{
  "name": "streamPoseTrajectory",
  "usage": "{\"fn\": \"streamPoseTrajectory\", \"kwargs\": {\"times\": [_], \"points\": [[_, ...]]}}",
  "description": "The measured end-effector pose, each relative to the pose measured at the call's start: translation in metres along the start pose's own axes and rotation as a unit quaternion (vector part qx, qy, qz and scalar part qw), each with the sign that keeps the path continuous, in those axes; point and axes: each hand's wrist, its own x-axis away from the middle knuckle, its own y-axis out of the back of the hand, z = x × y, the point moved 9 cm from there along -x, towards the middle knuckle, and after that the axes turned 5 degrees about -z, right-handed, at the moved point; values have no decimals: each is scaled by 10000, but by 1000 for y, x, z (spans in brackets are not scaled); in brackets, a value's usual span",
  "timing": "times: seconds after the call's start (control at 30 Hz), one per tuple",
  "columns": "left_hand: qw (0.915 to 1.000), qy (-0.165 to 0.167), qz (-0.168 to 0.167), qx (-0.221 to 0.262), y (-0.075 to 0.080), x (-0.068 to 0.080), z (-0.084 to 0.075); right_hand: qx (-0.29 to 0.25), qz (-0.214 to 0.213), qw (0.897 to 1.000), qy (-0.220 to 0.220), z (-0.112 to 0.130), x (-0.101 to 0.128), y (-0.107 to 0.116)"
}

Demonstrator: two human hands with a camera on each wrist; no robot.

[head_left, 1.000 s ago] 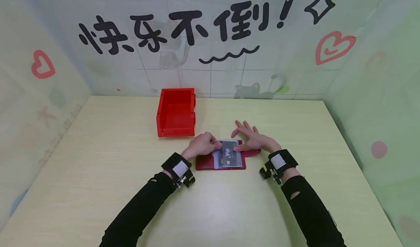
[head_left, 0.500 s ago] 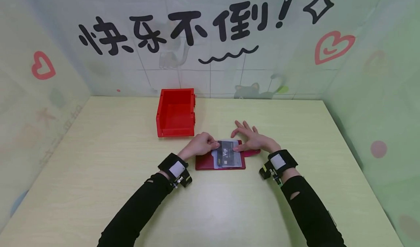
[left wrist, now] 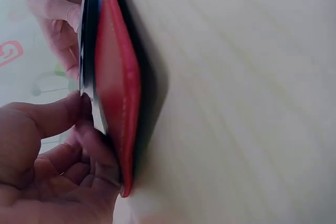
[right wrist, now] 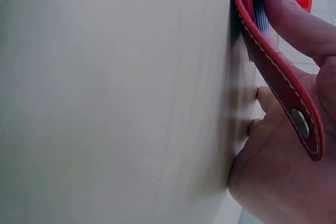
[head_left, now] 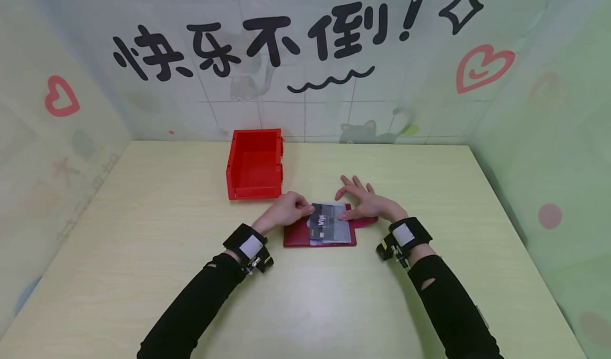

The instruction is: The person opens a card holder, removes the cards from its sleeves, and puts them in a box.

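Note:
A red card holder [head_left: 296,236] lies opened out on the table, a stack of clear sleeves [head_left: 342,233] on its right part. My left hand [head_left: 288,209] pinches the upper left corner of a dark grey card [head_left: 321,224] marked "Vip", which sticks out leftward from the top sleeve. In the left wrist view, the thumb and a finger grip the card's edge above the red cover [left wrist: 118,66]. My right hand [head_left: 369,202] rests its thumb on the sleeves, other fingers spread behind. Beside it the snap strap [right wrist: 283,80] extends to the right, tilted up.
A red plastic bin [head_left: 254,193] stands behind and left of the card holder, close to my left hand. The pale wooden table [head_left: 305,306] is bounded by a printed backdrop [head_left: 191,110] at the back and sides.
My left hand has moved a little to the left, and the Vip card has slid left with it, partly out of its sleeve. My right hand has stayed in place.

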Motion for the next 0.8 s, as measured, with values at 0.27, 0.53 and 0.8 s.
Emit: {"fn": "streamPoseTrajectory", "kwargs": {"times": [0.27, 0.53, 0.8], "points": [[9975, 247, 96, 651, 6, 3, 10, 36, 18, 10000, -17, 0, 0, 0], [9970, 256, -186, 707, 8, 8, 8, -15, 37, 10000, -7, 1, 2, 0], [9961, 17, -193, 863, 7, 14, 1, -137, 46, 9999, -6, 1, 3, 0]]}}
